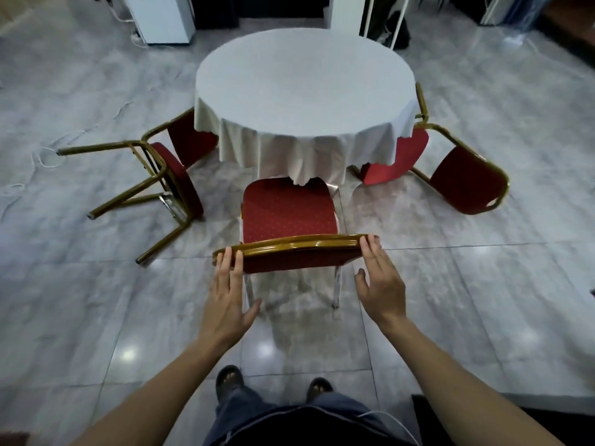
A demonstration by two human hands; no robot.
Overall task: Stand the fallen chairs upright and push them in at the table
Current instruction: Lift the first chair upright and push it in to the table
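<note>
A round table (302,88) under a white cloth stands ahead of me. An upright red chair (289,217) with a gold frame faces it, its seat front just under the cloth's hem. My left hand (227,294) rests flat with fingertips on the left end of the chair's gold top rail. My right hand (380,281) touches the rail's right end, fingers spread, not wrapped around it. A second red chair (174,169) lies on its side left of the table, legs pointing left. A third red chair (463,178) lies tipped over at the table's right.
The floor is glossy grey marble tile (483,284). A white cabinet (161,17) stands at the back left with a white cable trailing over the floor. Dark doorways and white posts are behind the table. My feet (273,384) are close behind the upright chair.
</note>
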